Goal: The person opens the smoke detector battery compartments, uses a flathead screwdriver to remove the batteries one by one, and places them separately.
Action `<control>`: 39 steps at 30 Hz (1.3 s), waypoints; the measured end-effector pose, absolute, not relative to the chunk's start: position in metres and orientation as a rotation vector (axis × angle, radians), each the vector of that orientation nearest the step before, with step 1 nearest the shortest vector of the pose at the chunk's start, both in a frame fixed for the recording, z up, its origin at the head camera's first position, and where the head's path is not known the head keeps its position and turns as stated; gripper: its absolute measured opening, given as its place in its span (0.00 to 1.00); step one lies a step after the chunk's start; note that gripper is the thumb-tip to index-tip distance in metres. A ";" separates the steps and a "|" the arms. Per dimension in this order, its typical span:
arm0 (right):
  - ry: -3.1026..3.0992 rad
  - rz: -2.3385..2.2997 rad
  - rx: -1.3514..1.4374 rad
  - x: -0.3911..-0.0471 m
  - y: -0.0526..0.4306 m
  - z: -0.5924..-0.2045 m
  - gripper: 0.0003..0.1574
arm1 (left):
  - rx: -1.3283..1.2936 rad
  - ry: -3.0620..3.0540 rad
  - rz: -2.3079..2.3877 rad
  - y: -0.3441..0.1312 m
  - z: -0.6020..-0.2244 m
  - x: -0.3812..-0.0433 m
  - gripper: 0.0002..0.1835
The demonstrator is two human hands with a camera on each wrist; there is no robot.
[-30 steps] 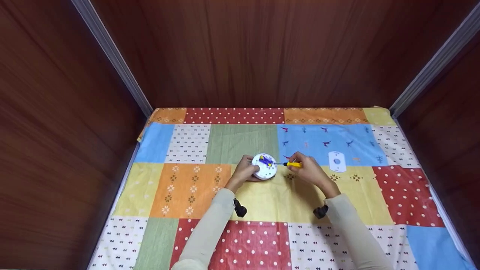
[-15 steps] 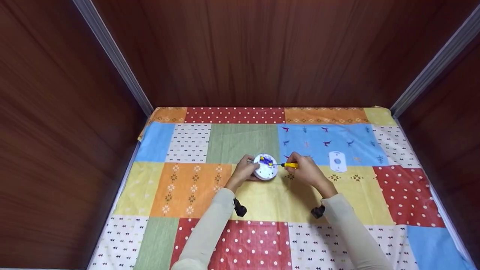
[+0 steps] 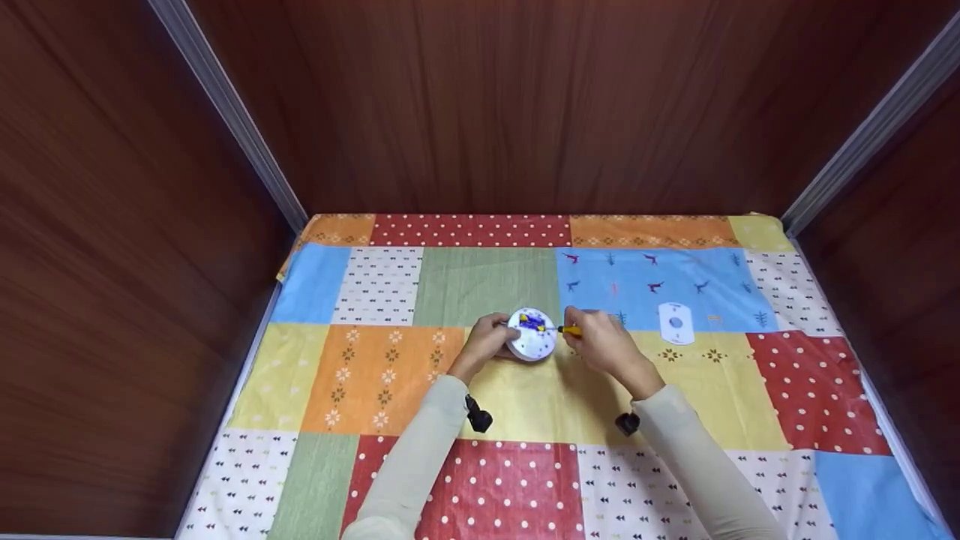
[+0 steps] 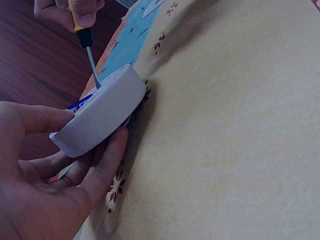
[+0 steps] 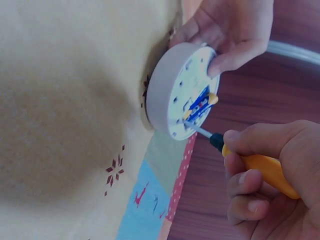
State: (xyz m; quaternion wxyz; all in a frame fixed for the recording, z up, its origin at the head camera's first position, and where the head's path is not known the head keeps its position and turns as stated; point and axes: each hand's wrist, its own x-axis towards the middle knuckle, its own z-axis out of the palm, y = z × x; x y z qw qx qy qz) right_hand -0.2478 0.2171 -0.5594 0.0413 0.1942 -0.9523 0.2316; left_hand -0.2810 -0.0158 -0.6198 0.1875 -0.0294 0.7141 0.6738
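Note:
A round white plastic device point(image 3: 535, 348), like a shallow disc, is held tilted above the cloth. Its face has several small dark holes and a recess with a blue printed piece point(image 5: 201, 104) with yellow ends. My left hand point(image 3: 485, 342) grips the disc by its side, thumb on the face and fingers underneath. In my right hand point(image 3: 606, 343) is a screwdriver point(image 5: 270, 172) with a yellow handle and black collar. Its metal shaft reaches the disc's face beside the blue piece; in the right wrist view the tip meets the face near the rim.
A white plate point(image 3: 676, 324) with a round centre mark lies flat to the right of my right hand. Beneath everything spreads a patchwork-print tablecloth point(image 3: 517, 487). Brown wood-look panels point(image 3: 510, 105) stand at the back and both sides.
My right hand has moved left toward the disc, and less of the yellow handle shows. The disc has shifted very slightly right, still in my left hand.

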 end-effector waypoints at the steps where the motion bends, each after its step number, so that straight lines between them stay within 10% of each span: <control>1: -2.914 0.698 0.594 -0.248 0.216 -0.559 0.08 | -0.084 2.005 1.903 -0.016 -0.620 -0.281 0.22; 39: -2.913 0.666 0.581 -0.249 0.202 -0.551 0.07 | -0.121 1.957 1.957 -0.016 -0.630 -0.280 0.19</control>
